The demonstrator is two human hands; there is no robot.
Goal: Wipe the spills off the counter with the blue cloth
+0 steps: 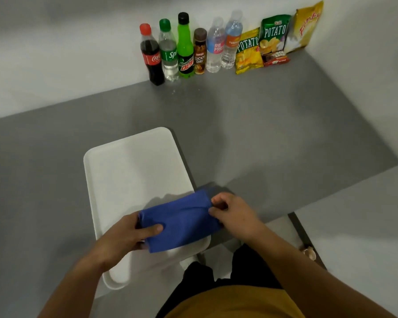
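Between my two hands the cloth (pixel 182 222) is stretched out, a plain blue piece folded into a rough oblong, smooth across the top with a few soft creases near its right end. It hangs just over the near right corner of the white tray (pixel 133 171), its lower edge drooping toward the tray's rim, and casts a shadow on the tray behind it. My left hand (pixel 124 237) is closed on the cloth's left end, thumb lying flat across the top face and the other fingers tucked out of sight beneath. My right hand (pixel 233 213) pinches the right end between thumb and curled fingers, the knuckles turned up. Both forearms reach in from the bottom edge, the left from the lower left, the right from the lower right, and meet at the cloth in front of my body. The tray lies on the grey counter (pixel 262 138), one corner jutting past the near edge. Far back, against the white wall, stands a row of bottles (pixel 186 49), with snack bags (pixel 274 40) just to their right. A few small pale droplets (pixel 174 90) lie on the counter in front of the bottles, well apart from the cloth.
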